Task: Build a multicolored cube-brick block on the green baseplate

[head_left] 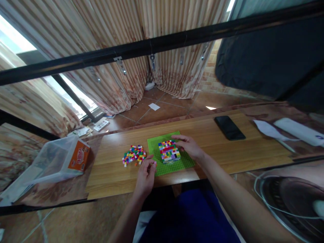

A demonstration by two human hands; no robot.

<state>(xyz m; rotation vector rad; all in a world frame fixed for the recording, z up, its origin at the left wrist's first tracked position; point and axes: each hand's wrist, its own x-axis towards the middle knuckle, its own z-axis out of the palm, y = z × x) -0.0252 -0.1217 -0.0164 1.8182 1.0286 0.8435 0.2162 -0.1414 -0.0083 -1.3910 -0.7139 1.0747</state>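
Pleated, striped beige fabric curtains (101, 30) hang beyond a long, light-brown wooden tabletop (207, 135). Off the tabletop's left end sits a clear plastic rectangular bin (54, 155) with an orange printed label (79, 155).

Near the middle of the tabletop lies 1 flat, green, studded baseplate (186, 162), set slightly askew. The right hand (189, 147) reaches over its far right part; the index finger stretches past the others, and I cannot tell whether the fingertips are clamped on anything. The left hand (146, 173) is at the baseplate's near left edge, fingers curled, with a tiny pink spot at the tips; I cannot tell whether they pinch a piece.

A black rectangular phone (230, 127) lies well to the right. The multicoloured block of small plastic bricks (168, 150) stands on the baseplate, between the 2 hands, just beside the right fingertips. Loose multicoloured plastic bricks (134, 155) lie heaped on the wood, left of the baseplate.
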